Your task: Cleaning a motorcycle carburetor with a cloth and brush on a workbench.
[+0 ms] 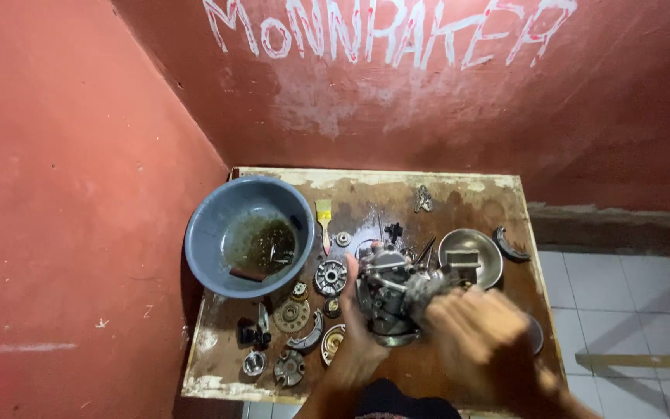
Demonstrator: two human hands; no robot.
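Where red walls meet in a corner stands a worn wooden table (459, 194). At ten o'clock on it: a blue basin (209, 233) holding dirty liquid. At centre: a grey engine part (385, 291), gripped from the left by the left hand (358, 326). At four o'clock: the right hand (482, 341), blurred, closed on something bristly against that part. At two o'clock: a steel bowl (490, 268). At eight o'clock: small gears (292, 314).
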